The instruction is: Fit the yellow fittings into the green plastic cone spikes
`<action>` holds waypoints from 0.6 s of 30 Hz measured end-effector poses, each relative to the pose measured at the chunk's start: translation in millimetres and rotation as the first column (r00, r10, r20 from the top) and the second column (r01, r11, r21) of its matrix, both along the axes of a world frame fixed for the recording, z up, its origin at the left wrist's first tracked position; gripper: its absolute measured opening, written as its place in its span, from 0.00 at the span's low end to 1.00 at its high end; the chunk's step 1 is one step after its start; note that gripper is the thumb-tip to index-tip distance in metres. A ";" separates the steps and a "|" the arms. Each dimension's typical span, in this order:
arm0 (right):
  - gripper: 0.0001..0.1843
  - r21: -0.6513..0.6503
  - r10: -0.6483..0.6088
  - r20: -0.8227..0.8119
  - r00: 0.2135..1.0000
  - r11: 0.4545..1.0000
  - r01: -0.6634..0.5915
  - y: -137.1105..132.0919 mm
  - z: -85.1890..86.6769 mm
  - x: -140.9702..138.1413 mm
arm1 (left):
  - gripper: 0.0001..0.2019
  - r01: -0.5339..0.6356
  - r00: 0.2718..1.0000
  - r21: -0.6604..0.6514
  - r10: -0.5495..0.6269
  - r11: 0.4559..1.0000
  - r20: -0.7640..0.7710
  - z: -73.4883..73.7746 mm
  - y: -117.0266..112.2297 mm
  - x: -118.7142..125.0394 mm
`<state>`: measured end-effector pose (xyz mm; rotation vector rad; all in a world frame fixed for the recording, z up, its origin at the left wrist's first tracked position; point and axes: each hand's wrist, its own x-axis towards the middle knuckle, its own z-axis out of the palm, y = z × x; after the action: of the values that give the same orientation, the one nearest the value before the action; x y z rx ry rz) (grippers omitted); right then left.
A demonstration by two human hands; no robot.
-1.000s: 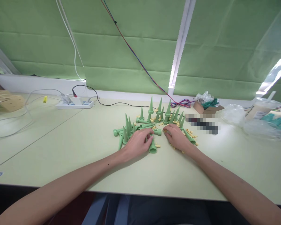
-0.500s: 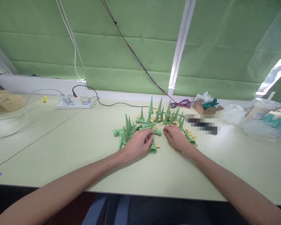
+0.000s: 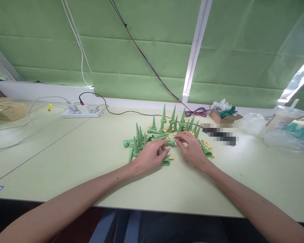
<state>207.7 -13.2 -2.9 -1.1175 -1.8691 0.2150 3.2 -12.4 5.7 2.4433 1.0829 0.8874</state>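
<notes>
On the table, my left hand (image 3: 152, 154) curls over a green plastic watering spike (image 3: 166, 162), thumb and fingers closed about its upper part. The spike's open round end faces me and a small yellow valve (image 3: 171, 158) sticks out at its side. My right hand (image 3: 191, 148) is beside it, thumb and index fingertip pinched together; anything between them is too small to make out. Several green spikes (image 3: 136, 148) stand or lie left of my left hand. More upright spikes (image 3: 163, 116) form a row behind both hands. Loose yellow valves (image 3: 207, 145) lie right of my right hand.
A white power strip (image 3: 82, 114) with plugs and cables sits at the back left, near a cardboard box (image 3: 8, 111). To the right are a blurred dark object (image 3: 219, 134), a small open box (image 3: 224, 117), plastic bags (image 3: 252, 123) and a drink cup (image 3: 280, 119).
My right hand has shifted slightly left and up from the yellow valves, its thumb and index fingertip now together. My left hand stays nearly in place at the spike.
</notes>
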 end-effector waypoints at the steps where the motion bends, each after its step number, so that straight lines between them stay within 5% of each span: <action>1: 0.09 0.004 0.011 -0.015 1.000 1.000 -0.011 -2.0 1.2 -2.1 | 0.10 0.008 1.000 -0.003 -0.008 1.000 -0.001 -0.4 0.1 0.0; 18: 0.06 -0.066 0.127 -0.137 0.982 0.988 -0.137 -9.5 -7.9 -11.7 | 0.12 0.037 0.999 -0.011 -0.037 0.999 -0.004 3.2 -1.2 -0.1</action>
<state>196.0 -22.7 -10.8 -1.0041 -1.8302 0.4286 3.1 -13.6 8.9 2.4499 1.0373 0.8628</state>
